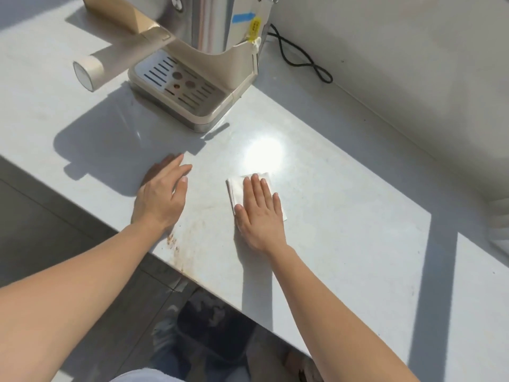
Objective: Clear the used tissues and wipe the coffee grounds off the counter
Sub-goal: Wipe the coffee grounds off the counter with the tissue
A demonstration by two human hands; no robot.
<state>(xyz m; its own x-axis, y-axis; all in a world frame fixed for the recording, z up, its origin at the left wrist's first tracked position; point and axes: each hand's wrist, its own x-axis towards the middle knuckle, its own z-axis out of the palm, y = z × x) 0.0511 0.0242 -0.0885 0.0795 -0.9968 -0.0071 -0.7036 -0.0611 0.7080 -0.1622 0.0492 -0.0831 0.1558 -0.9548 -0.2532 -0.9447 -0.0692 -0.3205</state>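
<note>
While the right hand (259, 213) presses flat on the folded tissue (234, 192), the left hand (161, 197) rests open, empty. Coffee grounds (172, 239) lie at the counter (358, 216) front edge. Risk: an outward sweep drops them on the floor (41, 216).

No text is legible; the yellow tag (255, 25) on the coffee machine (212, 26) is too blurred.

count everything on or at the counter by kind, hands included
hands: 2, left hand and right hand
folded tissue: 1
coffee grounds smear: 1
coffee machine: 1
black cable: 1
cardboard piece: 1
white object, cut off at the right edge: 1
total: 8
</note>
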